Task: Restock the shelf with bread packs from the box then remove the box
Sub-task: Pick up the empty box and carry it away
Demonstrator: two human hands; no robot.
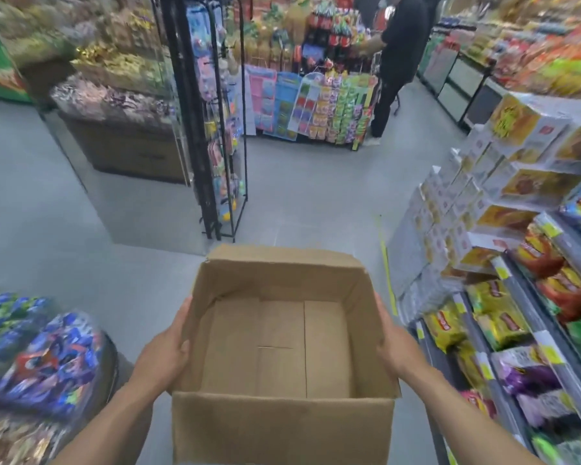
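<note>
An open brown cardboard box [282, 421] is held up in front of me over the aisle floor, and nothing lies inside it. My left hand [165, 352] grips its left wall, thumb over the rim. On the opposite wall my right hand [394, 347] holds the same way. The shelf [530, 330] at my right carries yellow, red and purple bread packs [493, 313].
A black wire rack [215, 129] of hanging goods stands ahead in the aisle. A person in dark clothes [396, 62] stands at the far displays. Bins of blue-wrapped sweets [47, 357] are at my left. Stacked white boxes [457, 209] sit at the shelf's end. Grey floor lies between.
</note>
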